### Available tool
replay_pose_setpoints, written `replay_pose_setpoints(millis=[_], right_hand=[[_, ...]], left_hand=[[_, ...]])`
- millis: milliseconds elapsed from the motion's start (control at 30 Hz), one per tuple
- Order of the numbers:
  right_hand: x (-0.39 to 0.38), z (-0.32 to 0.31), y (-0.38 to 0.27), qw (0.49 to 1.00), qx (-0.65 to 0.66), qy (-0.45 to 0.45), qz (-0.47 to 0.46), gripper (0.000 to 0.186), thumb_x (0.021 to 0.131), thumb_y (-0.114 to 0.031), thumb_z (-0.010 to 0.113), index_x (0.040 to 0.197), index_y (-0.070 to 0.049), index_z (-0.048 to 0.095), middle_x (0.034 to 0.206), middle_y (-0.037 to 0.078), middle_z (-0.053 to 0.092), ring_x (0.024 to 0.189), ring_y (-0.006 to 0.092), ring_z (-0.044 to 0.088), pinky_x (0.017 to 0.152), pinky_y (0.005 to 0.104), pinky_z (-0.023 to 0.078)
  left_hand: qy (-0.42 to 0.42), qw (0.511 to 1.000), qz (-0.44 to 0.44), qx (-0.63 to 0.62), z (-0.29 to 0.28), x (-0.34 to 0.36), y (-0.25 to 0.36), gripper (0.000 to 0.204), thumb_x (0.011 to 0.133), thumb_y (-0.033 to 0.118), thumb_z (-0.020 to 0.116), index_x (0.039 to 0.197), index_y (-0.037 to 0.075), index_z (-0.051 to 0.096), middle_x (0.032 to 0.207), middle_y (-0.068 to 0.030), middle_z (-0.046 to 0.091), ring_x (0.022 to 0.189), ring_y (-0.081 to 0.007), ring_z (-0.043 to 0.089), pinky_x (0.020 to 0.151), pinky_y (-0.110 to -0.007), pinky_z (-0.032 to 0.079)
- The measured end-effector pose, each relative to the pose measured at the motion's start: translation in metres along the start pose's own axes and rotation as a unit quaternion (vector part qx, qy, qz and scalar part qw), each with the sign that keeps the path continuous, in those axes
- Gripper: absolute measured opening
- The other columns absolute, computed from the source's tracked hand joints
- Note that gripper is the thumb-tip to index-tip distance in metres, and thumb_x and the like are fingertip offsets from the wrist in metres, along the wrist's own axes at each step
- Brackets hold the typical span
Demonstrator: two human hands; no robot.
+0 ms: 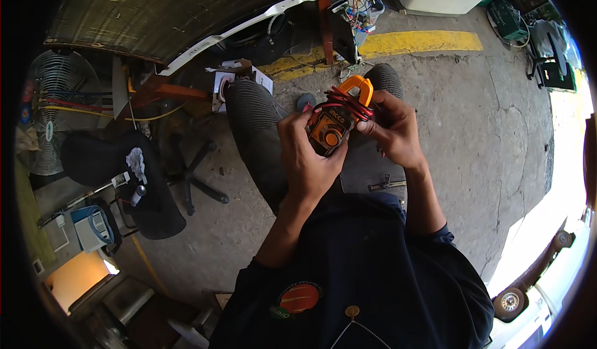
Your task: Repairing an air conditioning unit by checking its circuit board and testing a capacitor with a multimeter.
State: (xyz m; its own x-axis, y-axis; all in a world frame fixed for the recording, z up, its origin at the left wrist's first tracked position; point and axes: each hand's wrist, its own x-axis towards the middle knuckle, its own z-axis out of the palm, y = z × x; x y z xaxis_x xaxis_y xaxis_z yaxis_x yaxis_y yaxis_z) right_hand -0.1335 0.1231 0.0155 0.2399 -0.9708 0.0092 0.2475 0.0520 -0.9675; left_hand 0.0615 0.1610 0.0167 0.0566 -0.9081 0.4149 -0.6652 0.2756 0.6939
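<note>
Between my two hands, above my lap, is a black and orange clamp meter (329, 135). Its orange jaw (359, 88) points away from me, and a round dial faces up. Red and black test leads (349, 104) are wound around the meter just below the jaw. My left hand (306, 153) grips the meter's body from the left, thumb along its lower edge. On the other side, my right hand (397, 128) pinches the wound leads near the jaw with thumb and fingers. Some right fingertips are hidden behind the meter.
A black swivel chair (149, 193) with a spray can on it stands at left, near a fan (53, 109). Ahead are an open carton (252, 75) and a large finned panel (168, 13) on a red frame. A yellow line (423, 41) crosses the concrete floor.
</note>
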Motion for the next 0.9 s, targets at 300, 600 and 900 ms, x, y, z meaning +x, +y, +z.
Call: replay_pose_setpoints(millis=[300, 600, 900], right_hand=[[-0.003, 0.016, -0.011, 1.0, -0.003, -0.01, 0.004, 0.041, 0.092, -0.009, 0.087, 0.127, 0.002, 0.068, 0.105, -0.002, 0.07, 0.091, 0.0021, 0.058, 0.08, 0.0205, 0.049], [-0.007, 0.01, -0.016, 1.0, -0.017, 0.009, -0.013, 0.037, 0.093, -0.006, 0.086, 0.124, 0.004, 0.068, 0.097, -0.003, 0.067, 0.085, 0.0025, 0.055, 0.075, 0.0219, 0.047], [-0.015, 0.001, -0.025, 1.0, 0.002, -0.01, 0.013, 0.035, 0.098, -0.005, 0.08, 0.129, 0.004, 0.067, 0.1, -0.001, 0.066, 0.091, 0.0038, 0.056, 0.082, 0.0215, 0.046]], left_hand=[[-0.045, 0.972, -0.09, -0.214, 0.006, -0.008, -0.008, 0.07, 0.077, 0.008, 0.094, 0.129, 0.001, 0.048, 0.133, -0.0185, 0.056, 0.118, -0.0283, 0.066, 0.087, -0.038, 0.061], [-0.16, 0.895, -0.176, -0.378, 0.005, -0.009, -0.018, 0.065, 0.083, 0.006, 0.092, 0.134, 0.001, 0.052, 0.125, -0.0125, 0.067, 0.116, -0.0184, 0.07, 0.093, -0.032, 0.061], [-0.193, 0.925, -0.134, -0.3, -0.001, 0.001, -0.013, 0.06, 0.083, 0.013, 0.094, 0.129, 0.002, 0.059, 0.119, -0.0082, 0.07, 0.101, -0.0165, 0.073, 0.089, -0.033, 0.061]])
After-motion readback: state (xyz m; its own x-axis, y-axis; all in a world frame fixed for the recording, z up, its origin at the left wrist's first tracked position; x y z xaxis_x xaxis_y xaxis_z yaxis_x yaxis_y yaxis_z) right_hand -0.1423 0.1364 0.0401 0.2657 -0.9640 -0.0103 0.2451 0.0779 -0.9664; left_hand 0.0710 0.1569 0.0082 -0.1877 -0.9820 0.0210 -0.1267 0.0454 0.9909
